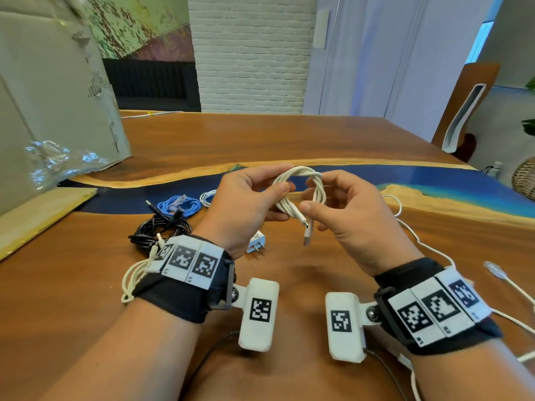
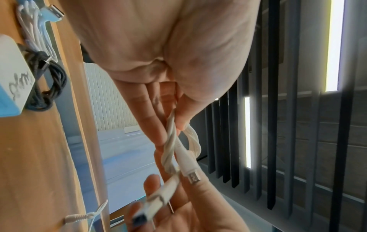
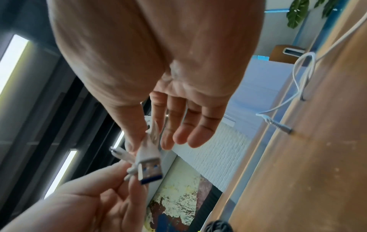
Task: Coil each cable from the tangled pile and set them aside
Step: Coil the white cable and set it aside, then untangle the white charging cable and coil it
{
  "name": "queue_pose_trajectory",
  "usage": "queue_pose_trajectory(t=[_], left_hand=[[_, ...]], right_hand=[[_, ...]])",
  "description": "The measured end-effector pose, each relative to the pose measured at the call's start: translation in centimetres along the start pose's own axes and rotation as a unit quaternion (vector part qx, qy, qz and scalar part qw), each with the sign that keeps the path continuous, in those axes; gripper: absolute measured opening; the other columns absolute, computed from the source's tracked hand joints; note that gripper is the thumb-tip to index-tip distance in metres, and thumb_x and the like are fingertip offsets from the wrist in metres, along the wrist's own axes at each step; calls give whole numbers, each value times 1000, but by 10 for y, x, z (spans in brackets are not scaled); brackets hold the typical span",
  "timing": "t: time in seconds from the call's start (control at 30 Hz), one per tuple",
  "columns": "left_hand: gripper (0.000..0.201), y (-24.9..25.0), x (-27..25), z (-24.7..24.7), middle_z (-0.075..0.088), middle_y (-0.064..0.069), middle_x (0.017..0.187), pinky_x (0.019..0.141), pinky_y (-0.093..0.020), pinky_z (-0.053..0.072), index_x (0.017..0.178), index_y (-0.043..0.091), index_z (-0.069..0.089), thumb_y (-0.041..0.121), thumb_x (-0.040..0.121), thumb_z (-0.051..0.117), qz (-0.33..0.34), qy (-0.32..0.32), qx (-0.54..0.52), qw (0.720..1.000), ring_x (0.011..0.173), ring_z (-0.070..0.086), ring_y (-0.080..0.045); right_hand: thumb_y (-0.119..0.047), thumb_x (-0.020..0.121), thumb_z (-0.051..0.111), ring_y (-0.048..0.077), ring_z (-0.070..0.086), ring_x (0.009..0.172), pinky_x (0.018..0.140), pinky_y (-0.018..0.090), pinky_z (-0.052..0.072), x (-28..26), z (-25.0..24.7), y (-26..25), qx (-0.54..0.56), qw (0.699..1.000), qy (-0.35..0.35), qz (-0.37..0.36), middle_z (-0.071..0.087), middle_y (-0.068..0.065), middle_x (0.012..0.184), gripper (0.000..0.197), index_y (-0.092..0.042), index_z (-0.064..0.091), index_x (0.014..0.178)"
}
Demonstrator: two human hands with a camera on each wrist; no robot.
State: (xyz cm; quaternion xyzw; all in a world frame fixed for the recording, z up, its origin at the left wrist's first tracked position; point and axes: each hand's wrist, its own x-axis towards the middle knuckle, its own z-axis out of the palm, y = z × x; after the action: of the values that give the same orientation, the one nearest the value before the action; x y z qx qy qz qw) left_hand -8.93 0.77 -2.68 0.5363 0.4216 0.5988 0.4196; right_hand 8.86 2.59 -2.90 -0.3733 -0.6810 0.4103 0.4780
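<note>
Nearest the person, above the near half of the desk [image 1: 289, 134], both hands hold one white cable [image 1: 301, 192] that is gathered into a small coil of several loops. The left hand [image 1: 240, 204] pinches one side of the coil between thumb and curled fingers. The right hand [image 1: 350, 215] pinches the other side with thumb and forefinger, its remaining fingers loosely extended. The cable's two ends hang down between the hands: a USB-A plug [image 3: 149, 170] with a blue insert and a smaller metal plug [image 2: 193, 177] beside it.

On the desk below the left wrist lies a cream cable [image 1: 130, 279], partly hidden by the wrist band. Just beyond it sits a coiled black cable [image 1: 156, 230], and near it, under the left hand, a white wall charger [image 1: 256, 244] with its metal prongs showing. Farther out, toward the blue strip that crosses the desk, a coiled blue cable [image 1: 179, 205] lies beside a small white bundle [image 1: 207, 198].

To the right, a loose white cable [image 1: 411, 227] trails uncoiled across the desk toward its right edge, and a clear-tipped plug [image 1: 495, 270] lies near the right wrist.

At the far left of the desk stands a large cardboard box [image 1: 52, 96].
</note>
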Motion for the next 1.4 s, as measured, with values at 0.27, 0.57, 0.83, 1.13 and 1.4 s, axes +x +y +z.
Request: queue_pose_trajectory(t=[0.27,0.57,0.83,1.13,1.4], left_hand=[[33,-1,-1,4,74,-10,108,67,-28,61,125,19,73,6,94,71,19,-10,54,998,82,76,-22],[29,-2,9,-17,70,-4,88,69,-37,63,118,22,74,5,95,70,11,42,91,995,70,72,-23],[20,1,20,-73,70,-11,84,60,-33,59,108,20,70,6,93,71,-61,120,187,973,66,71,-21],[12,-5,20,-103,73,-9,87,79,-47,64,99,23,70,12,93,71,-171,125,274,938,70,74,-23],[14,-7,17,-97,74,-3,85,70,-30,61,103,26,69,15,95,67,-226,68,369,899,58,74,-12]], right_hand=[[-12,84,82,23,70,63,55,32,59,-1,6,5,74,995,65,18,71,6,75,28,-3,64,104],[-25,90,77,18,65,67,58,32,59,1,7,4,75,994,73,44,72,14,95,26,-17,67,112],[-21,95,71,19,66,70,58,32,58,3,4,8,61,995,66,49,72,14,96,19,-18,67,113],[-23,95,70,19,66,70,60,35,57,4,4,12,58,995,61,48,73,15,94,17,-22,69,112],[-21,96,70,18,65,66,58,36,55,4,5,15,63,996,58,40,73,10,89,15,-22,70,111]])
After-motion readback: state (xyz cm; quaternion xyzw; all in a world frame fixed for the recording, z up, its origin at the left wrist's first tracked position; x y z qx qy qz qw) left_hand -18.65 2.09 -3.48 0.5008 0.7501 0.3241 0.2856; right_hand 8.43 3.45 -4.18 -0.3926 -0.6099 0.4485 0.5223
